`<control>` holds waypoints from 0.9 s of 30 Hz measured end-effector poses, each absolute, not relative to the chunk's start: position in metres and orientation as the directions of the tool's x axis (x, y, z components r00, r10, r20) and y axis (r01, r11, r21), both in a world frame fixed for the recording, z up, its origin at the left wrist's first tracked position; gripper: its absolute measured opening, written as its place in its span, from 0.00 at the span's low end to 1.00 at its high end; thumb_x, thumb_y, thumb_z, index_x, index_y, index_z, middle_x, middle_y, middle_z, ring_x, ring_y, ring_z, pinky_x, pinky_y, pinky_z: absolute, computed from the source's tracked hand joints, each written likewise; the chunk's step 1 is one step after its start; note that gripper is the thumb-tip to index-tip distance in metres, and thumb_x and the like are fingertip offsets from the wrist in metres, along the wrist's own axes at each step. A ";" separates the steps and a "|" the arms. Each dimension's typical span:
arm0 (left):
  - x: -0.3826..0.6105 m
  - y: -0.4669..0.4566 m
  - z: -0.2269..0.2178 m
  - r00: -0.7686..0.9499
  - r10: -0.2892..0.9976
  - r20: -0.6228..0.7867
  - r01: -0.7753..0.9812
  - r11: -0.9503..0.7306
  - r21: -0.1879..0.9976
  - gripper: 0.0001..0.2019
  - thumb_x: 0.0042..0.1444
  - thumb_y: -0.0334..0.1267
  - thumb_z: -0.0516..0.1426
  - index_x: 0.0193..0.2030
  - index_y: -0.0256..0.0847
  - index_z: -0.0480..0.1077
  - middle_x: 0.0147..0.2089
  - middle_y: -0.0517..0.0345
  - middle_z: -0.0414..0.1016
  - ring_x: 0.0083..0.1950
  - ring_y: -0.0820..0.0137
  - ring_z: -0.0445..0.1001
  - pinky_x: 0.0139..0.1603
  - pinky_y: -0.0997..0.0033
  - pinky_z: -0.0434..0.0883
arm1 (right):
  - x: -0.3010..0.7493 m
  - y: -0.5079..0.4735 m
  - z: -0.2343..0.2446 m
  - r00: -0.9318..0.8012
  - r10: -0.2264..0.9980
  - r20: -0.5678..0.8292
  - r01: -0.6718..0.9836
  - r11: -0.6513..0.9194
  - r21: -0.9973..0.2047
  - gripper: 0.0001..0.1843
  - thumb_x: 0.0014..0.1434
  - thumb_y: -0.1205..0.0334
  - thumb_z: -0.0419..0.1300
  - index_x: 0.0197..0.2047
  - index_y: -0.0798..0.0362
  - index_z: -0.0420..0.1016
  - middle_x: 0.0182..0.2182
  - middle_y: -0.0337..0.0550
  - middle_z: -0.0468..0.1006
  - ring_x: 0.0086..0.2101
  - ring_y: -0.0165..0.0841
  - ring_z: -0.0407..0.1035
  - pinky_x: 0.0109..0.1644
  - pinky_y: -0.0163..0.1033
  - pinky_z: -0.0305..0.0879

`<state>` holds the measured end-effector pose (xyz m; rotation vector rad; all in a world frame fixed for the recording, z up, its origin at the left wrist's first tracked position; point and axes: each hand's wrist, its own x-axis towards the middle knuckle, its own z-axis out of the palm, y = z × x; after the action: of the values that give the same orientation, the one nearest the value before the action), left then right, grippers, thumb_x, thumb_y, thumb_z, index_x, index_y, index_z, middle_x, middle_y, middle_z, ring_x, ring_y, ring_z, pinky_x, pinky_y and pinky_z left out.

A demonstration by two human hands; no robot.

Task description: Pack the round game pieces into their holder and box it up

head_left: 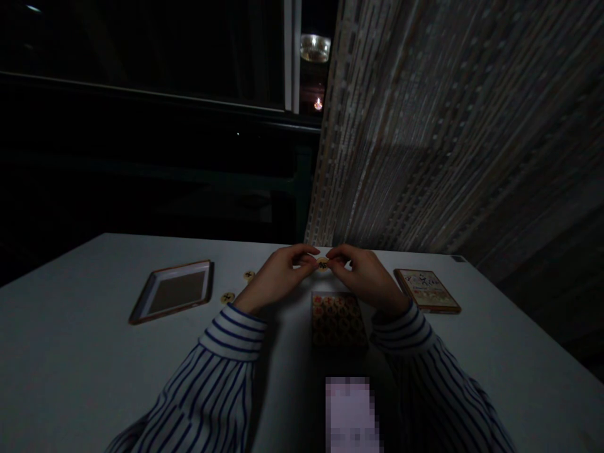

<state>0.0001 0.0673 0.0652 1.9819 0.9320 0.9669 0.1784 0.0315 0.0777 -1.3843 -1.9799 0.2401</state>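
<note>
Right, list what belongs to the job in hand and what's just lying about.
Job in hand:
Round piece, held between left hand and right hand
Box of pieces, probably
Two loose pieces, probably

Lying about, it seems:
Shallow tray
Picture-topped case
Pixelated pink rectangle

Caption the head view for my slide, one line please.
Left hand and right hand hold a xiangqi piece between them, beyond a box of more pieces on a white table.

A round, pale-yellow disc (322, 264) marked with a dark character stands between the fingertips of the left hand (283, 270) and the right hand (370, 277), gripped at its edges. Its marked face is toward the viewer; whether it touches the white tabletop (283, 377) cannot be told.
</note>
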 end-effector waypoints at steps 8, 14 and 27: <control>0.000 0.067 0.064 0.467 0.824 0.321 0.283 -0.483 0.829 0.14 0.52 0.40 0.55 0.44 0.36 0.69 0.37 0.55 0.76 0.40 0.69 0.73 0.43 0.69 0.68 | 0.178 0.031 0.077 -0.206 0.886 0.415 0.764 0.410 -0.498 0.11 0.55 0.62 0.54 0.40 0.52 0.73 0.32 0.40 0.78 0.32 0.31 0.70 0.34 0.34 0.60; 0.000 0.066 0.066 0.515 0.801 0.306 0.274 -0.492 0.826 0.12 0.52 0.38 0.55 0.42 0.36 0.68 0.36 0.56 0.75 0.39 0.70 0.73 0.43 0.69 0.68 | 0.177 0.031 0.077 -0.211 0.884 0.418 0.760 0.417 -0.499 0.11 0.55 0.61 0.54 0.40 0.52 0.74 0.32 0.40 0.78 0.34 0.32 0.70 0.35 0.34 0.60; 0.000 0.066 0.067 0.516 0.805 0.291 0.258 -0.471 0.844 0.12 0.51 0.37 0.55 0.42 0.36 0.67 0.35 0.55 0.74 0.39 0.70 0.73 0.42 0.69 0.68 | 0.178 0.031 0.077 -0.253 0.882 0.398 0.763 0.435 -0.478 0.11 0.55 0.62 0.54 0.40 0.52 0.74 0.32 0.40 0.78 0.34 0.32 0.70 0.37 0.35 0.61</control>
<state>0.0002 0.0661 0.0667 1.9885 0.8677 0.9038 0.1783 0.0309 0.0766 -1.3773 -2.0702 0.2478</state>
